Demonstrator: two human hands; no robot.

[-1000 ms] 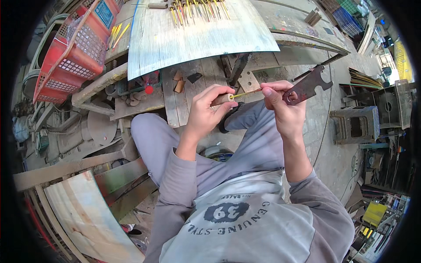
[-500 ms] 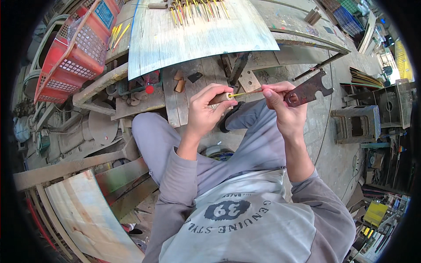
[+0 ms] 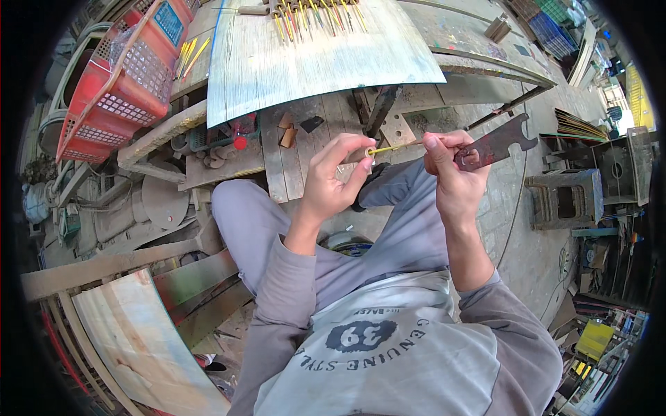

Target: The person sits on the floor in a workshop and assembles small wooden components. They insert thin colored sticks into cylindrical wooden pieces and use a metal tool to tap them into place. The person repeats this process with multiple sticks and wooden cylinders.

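a person in a grey sweatshirt and grey trousers sits and looks down at their own two hands, raised over the knees. the left hand pinches a small pale ring-shaped piece between thumb and fingertips, at the left end of a thin yellow rod. the rod runs level to the right, where the right hand pinches its other end between thumb and forefinger. the same right hand also grips a flat, rusty metal wrench whose notched end sticks out to the right, so this hand is closed around both. the two hands are near each other, joined only by the rod.

just beyond the hands is a worn plank workbench with small wooden blocks and a red knob on it. farther off, a pale metal sheet lies across the bench, and at its far edge is a row of yellow-tipped rods. to the far left, a red plastic basket rests tilted. to the right, a dark stool-like stand sits on the concrete floor, well apart from the hands.
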